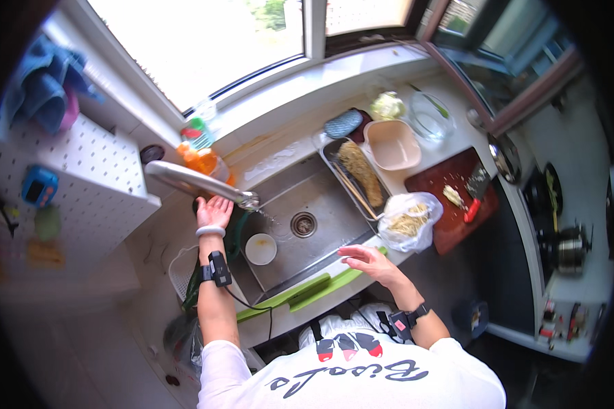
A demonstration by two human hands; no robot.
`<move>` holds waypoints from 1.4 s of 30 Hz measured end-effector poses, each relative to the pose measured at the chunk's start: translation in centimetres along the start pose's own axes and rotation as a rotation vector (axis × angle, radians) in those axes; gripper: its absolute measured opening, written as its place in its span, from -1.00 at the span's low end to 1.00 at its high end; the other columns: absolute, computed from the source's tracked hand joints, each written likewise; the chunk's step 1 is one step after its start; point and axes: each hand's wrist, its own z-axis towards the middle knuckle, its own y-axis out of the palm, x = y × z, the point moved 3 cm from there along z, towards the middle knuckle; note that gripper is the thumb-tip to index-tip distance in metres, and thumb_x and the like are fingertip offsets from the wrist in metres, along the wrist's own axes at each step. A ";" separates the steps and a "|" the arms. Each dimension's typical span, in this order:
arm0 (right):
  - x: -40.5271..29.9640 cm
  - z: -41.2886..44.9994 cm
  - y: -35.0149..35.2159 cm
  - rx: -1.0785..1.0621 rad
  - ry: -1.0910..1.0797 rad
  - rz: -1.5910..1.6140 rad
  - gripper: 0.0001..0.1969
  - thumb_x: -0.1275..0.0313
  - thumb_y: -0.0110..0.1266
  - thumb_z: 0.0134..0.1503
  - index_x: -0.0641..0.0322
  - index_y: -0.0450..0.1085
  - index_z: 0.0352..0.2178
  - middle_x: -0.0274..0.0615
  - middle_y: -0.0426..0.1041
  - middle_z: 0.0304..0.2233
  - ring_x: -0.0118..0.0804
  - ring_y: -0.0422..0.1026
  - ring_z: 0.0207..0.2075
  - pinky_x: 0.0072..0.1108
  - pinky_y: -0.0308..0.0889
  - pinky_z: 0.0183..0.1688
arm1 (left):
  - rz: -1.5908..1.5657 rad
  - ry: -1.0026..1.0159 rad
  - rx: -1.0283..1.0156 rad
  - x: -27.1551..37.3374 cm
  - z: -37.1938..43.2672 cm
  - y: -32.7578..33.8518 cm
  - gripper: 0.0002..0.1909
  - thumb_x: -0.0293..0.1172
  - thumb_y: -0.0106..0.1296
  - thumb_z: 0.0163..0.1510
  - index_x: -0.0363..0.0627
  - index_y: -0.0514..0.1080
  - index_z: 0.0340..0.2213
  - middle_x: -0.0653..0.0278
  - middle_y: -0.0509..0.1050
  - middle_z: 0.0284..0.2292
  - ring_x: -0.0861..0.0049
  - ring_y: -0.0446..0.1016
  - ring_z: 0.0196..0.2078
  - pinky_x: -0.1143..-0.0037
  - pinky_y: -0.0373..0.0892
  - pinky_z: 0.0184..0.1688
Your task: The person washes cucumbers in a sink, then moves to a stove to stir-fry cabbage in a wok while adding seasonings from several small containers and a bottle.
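Observation:
My left hand [215,211] is palm up with its fingers stretched out, just beside the metal faucet [204,181]; whether it touches the faucet I cannot tell. Water seems to run from the spout into the stainless steel sink [281,194]. Over the sink's front edge, my right hand [371,262] has its fingers spread and holds nothing. A white bowl [261,249] stands in the sink near the drain [303,225]. Close to my right hand, a clear plastic bag [410,222] holds pale shredded food. Green strips [307,292] run along the front edge.
A rack with a loofah-like brown item [360,171] and chopsticks [355,189] sits at the sink's right. Beyond are a beige basin [391,144], a glass bowl [430,117] and a red cutting board [440,232] with a cleaver [476,189]. An orange bottle [210,162] stands behind the faucet.

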 end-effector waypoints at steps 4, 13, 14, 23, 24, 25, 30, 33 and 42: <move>-1.3 -2.9 -2.3 -0.144 -0.091 0.528 -0.51 0.27 0.07 0.21 0.29 0.26 0.11 -0.13 0.33 0.11 -0.33 0.32 0.11 -0.51 0.23 0.13 | 0.613 -0.103 0.158 -7.6 -3.6 4.8 -0.22 0.16 -0.13 0.19 -0.06 0.02 0.25 0.17 0.01 0.29 0.08 0.00 0.32 0.14 0.04 0.27; 1.9 -21.1 -17.3 0.158 -0.571 -0.769 -0.44 0.12 0.19 0.04 0.12 0.32 0.03 0.06 -0.01 0.28 0.19 -0.20 0.34 0.02 -0.07 0.25 | 2.449 0.185 0.192 -26.8 -27.2 18.4 -0.39 -0.14 0.13 0.06 -0.21 0.31 0.07 -0.19 0.03 0.23 -0.06 -0.05 0.30 0.18 -0.02 0.30; 2.1 -25.4 -20.3 0.219 -0.565 -0.778 -0.46 0.13 0.17 0.06 0.19 0.33 0.00 0.07 0.04 0.26 0.18 -0.17 0.34 -0.02 -0.06 0.26 | 2.378 0.264 0.098 -29.9 -28.9 20.0 -0.42 -0.16 0.12 0.08 -0.23 0.32 0.05 -0.17 0.10 0.20 -0.02 0.01 0.29 0.21 0.02 0.29; 12.6 -67.1 -51.8 0.850 -0.437 -0.577 -0.72 0.39 0.02 0.18 0.24 0.42 -0.09 -0.03 0.47 -0.08 -0.06 0.41 0.00 -0.38 0.30 0.07 | 1.587 0.279 -0.564 -72.9 -41.7 46.0 -0.61 -0.36 -0.04 0.24 -0.31 0.32 0.04 0.15 0.42 -0.01 0.46 0.37 0.04 0.50 0.24 0.12; 12.5 -71.2 -54.2 0.926 -0.426 -0.544 -0.74 0.37 0.02 0.18 0.25 0.45 -0.14 -0.02 0.50 -0.14 -0.06 0.45 -0.05 -0.38 0.33 0.03 | 1.527 0.338 -0.711 -77.6 -42.2 48.5 -0.62 -0.37 -0.07 0.25 -0.31 0.31 0.04 0.15 0.42 -0.01 0.47 0.36 0.05 0.51 0.24 0.12; 12.3 -74.5 -56.5 0.950 -0.337 -0.410 -0.73 0.35 0.03 0.19 0.26 0.44 -0.13 -0.05 0.52 -0.19 -0.16 0.49 -0.12 -0.43 0.38 -0.05 | 1.463 0.402 -0.850 -81.7 -42.8 51.3 -0.63 -0.38 -0.09 0.27 -0.30 0.31 0.05 0.15 0.42 -0.01 0.48 0.36 0.06 0.52 0.23 0.13; 17.8 -87.2 -72.4 1.287 -0.405 -0.221 -0.75 0.39 0.02 0.24 0.32 0.42 -0.11 -0.12 0.55 -0.21 -0.32 0.53 -0.17 -0.55 0.41 -0.10 | 1.265 0.225 -1.112 -107.5 -51.1 68.2 -0.61 -0.35 -0.09 0.27 -0.24 0.30 0.08 0.20 0.43 -0.02 0.52 0.36 0.05 0.53 0.26 0.10; 17.9 -89.3 -79.1 1.310 -0.558 -0.023 -0.75 0.41 0.03 0.23 0.33 0.42 -0.11 -0.11 0.54 -0.21 -0.33 0.52 -0.16 -0.55 0.42 -0.12 | 1.202 0.115 -1.323 -120.5 -48.8 74.0 -0.57 -0.28 0.00 0.22 -0.21 0.32 0.06 0.21 0.44 -0.04 0.48 0.38 0.03 0.50 0.34 0.02; 9.3 -94.1 -111.8 1.779 -0.234 -0.521 -0.71 0.39 0.06 0.18 0.26 0.38 -0.07 -0.01 0.45 -0.10 0.01 0.42 -0.08 -0.39 0.35 -0.04 | 1.444 0.156 -1.483 -155.4 -34.9 88.7 -0.57 -0.11 0.13 0.10 -0.14 0.49 -0.10 -0.01 0.52 -0.14 0.23 0.49 -0.04 0.40 0.39 -0.02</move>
